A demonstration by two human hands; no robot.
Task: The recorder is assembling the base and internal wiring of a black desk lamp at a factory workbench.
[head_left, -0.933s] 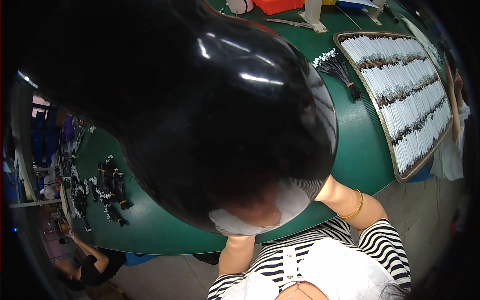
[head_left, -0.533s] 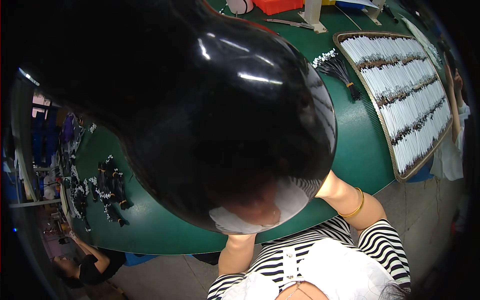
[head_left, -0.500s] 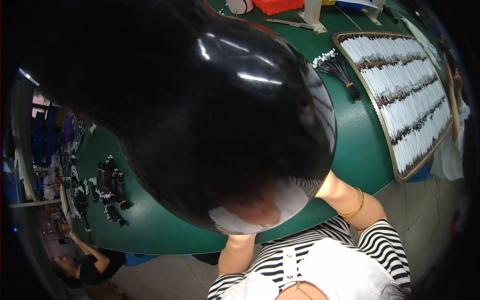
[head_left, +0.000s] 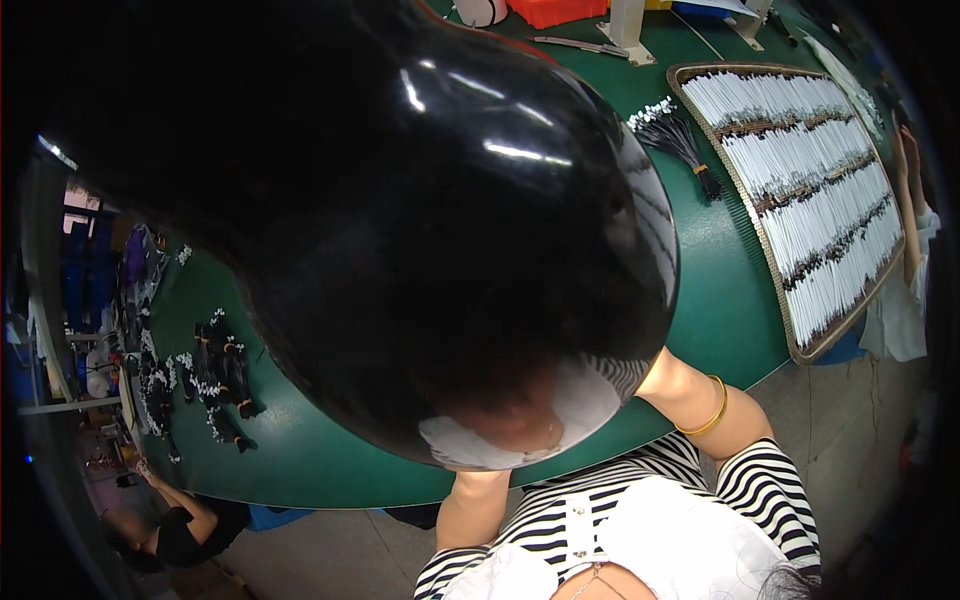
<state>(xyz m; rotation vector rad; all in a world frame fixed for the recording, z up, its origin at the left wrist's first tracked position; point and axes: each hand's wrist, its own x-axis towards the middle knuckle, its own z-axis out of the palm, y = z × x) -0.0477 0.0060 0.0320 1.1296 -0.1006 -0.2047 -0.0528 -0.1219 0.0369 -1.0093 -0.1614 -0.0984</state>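
A large glossy black rounded object [head_left: 430,260], whose kind I cannot make out, fills the middle of the view and covers both my hands. Only my left forearm [head_left: 473,512] shows below it. From its lower right edge my right forearm [head_left: 690,392] comes out, with a gold bangle [head_left: 708,408] on it. What my hands hold or touch is hidden. To the right of the black object lies a bundle of black wires [head_left: 680,145] with white connectors, banded near one end, on the green table [head_left: 720,270].
A rimmed tray [head_left: 775,270] of white sticks in several rows sits at the right. More black wire bundles [head_left: 230,375] lie at the left. A pen-like tool [head_left: 578,45] and a red bin [head_left: 555,10] are at the back. Co-workers [head_left: 185,520] are at both sides.
The black object's right edge and its reflections have shifted slightly to the right. At the far right, a co-worker's hands have moved a little. My forearms look nearly unchanged.
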